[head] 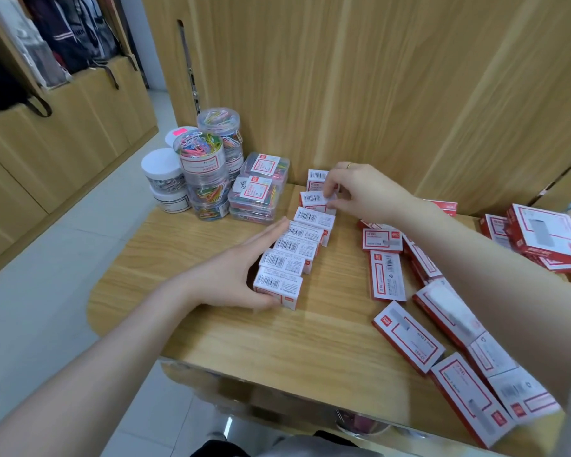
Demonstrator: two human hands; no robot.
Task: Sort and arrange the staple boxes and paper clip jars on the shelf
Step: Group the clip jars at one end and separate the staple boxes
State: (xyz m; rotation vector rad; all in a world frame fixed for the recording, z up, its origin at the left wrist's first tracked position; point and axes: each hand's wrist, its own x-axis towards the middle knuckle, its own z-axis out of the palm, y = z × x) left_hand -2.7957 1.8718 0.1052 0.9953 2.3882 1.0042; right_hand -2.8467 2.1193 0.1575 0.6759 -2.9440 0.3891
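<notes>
A: Where are the boxes?
B: A row of staple boxes (297, 245) runs diagonally at centre frame. Left hand (241, 275), fingers straight, presses its side; right hand (363, 192) pinches one box (314, 200).
A: The paper clip jars (201, 166)?
B: Stacked, upper left.

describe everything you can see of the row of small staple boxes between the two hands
The row of small staple boxes holds about seven white cardboard boxes with red ends, standing on edge, barcode labels up. It runs diagonally across the wooden shelf top toward the back panel, boxes pressed together. The left hand lies along its left side, thumb at the nearest box; the right hand pinches a box near the far end.
</notes>
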